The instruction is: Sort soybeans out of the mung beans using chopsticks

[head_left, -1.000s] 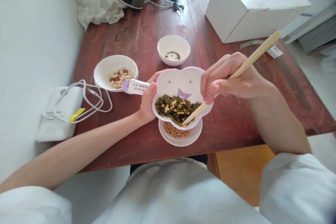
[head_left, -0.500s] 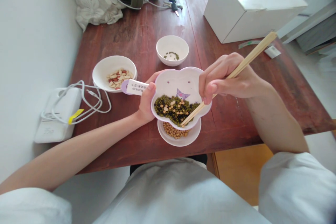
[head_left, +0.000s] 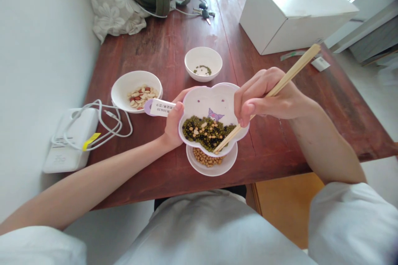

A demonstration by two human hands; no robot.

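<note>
We see 1 scalloped white dish (head_left: 207, 101) with lilac rim, tilted toward the near edge of the table (head_left: 139, 186), mixed beans (head_left: 199, 126) gathered low inside; 2 pale chopsticks (head_left: 294, 70) slant into it.

Pale wall (head_left: 40, 49) beside reddish-brown table (head_left: 149, 51)

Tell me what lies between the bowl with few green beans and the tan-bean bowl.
In the head view, the scalloped dish, held in the left hand, shows between them, partly covering the tan-bean bowl.
</note>
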